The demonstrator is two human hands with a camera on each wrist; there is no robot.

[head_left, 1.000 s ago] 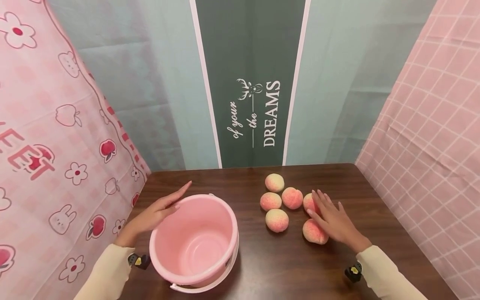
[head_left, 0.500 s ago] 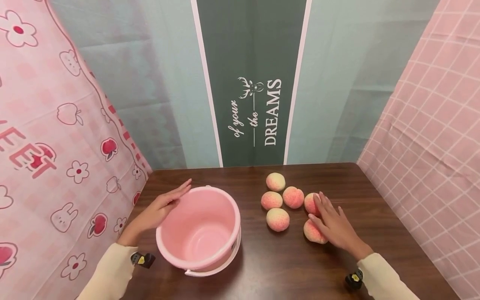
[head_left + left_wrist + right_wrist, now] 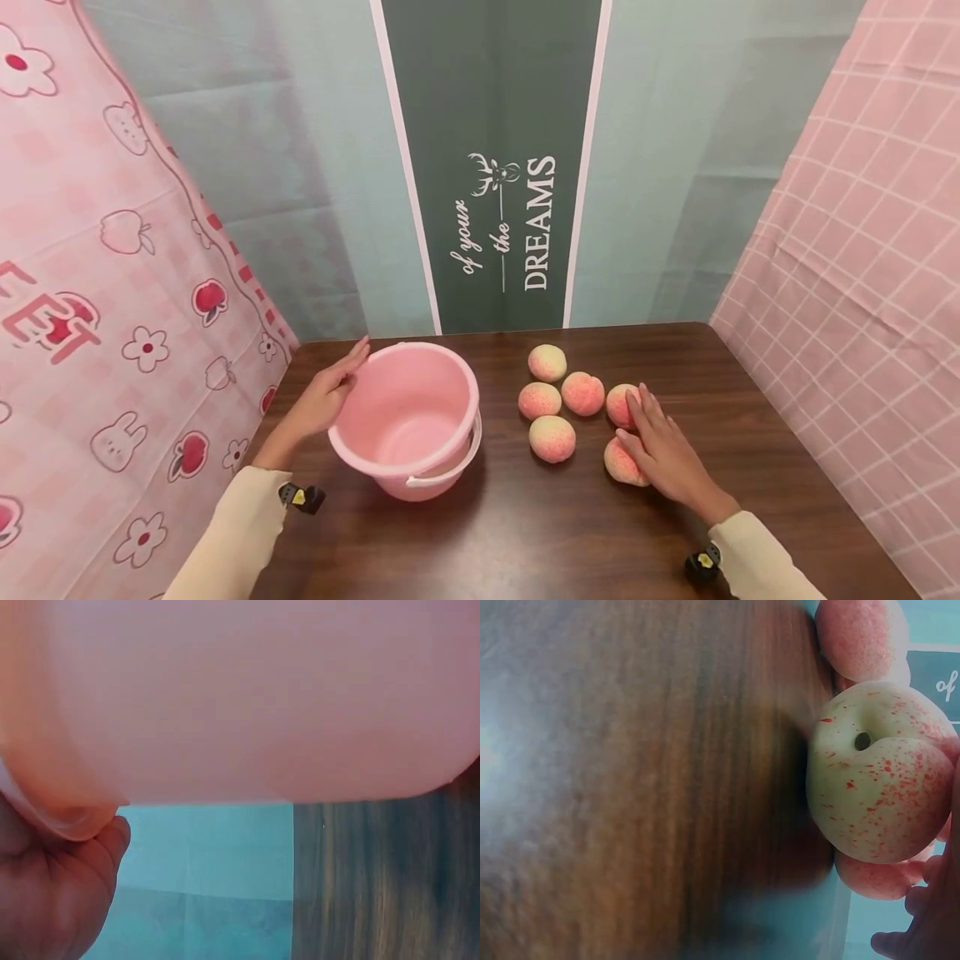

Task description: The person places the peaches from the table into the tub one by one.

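A pink bucket point(image 3: 420, 379) stands on the left of the table, its white handle point(image 3: 457, 467) hanging at the near right side. My left hand point(image 3: 322, 400) lies along the left of its rim, fingers mostly straight. From the left wrist, the bucket's wall point(image 3: 262, 697) fills the view, with the hand point(image 3: 60, 892) against the rim. My right hand point(image 3: 667, 450) rests with extended fingers over two peaches: a far one point(image 3: 618, 407) and a near one point(image 3: 621, 462), both partly covered. In the right wrist view, a speckled peach point(image 3: 877, 780) sits beside the fingers point(image 3: 922, 900).
Several more peaches cluster left of my right hand, among them a pinkish one point(image 3: 582, 393) and a pale one point(image 3: 552, 439). The dark wooden table point(image 3: 525, 533) ends at a green and grey cloth point(image 3: 502, 100); pink cloths hang at both sides.
The bucket has slid away from me and slightly right, with my left hand moving along its rim. My right hand and the peaches stay nearly still.
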